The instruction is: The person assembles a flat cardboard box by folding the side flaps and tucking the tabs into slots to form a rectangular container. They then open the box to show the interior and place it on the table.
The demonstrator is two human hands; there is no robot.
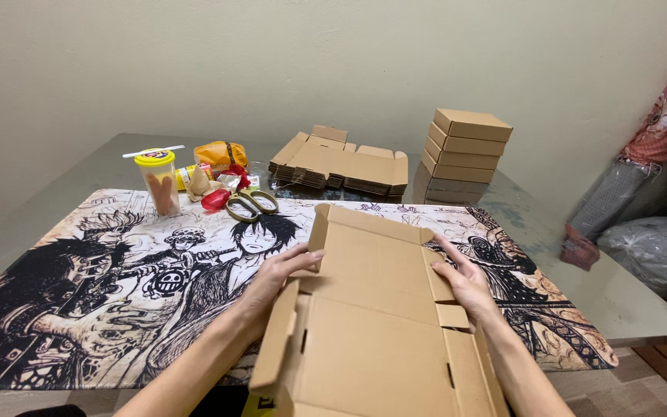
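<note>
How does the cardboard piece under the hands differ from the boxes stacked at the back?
The cardboard blank lies opened out, flaps only part raised, between the left hand and right hand; the stacked boxes are folded shut. The blank lies on the printed mat; the boxes sit untouched on the bare table. Both are plain brown cardboard.

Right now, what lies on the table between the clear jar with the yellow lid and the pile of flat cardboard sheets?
In the head view, between the jar and the flat cardboard pile lie an orange pouch, red wrapped items and scissors.
</note>
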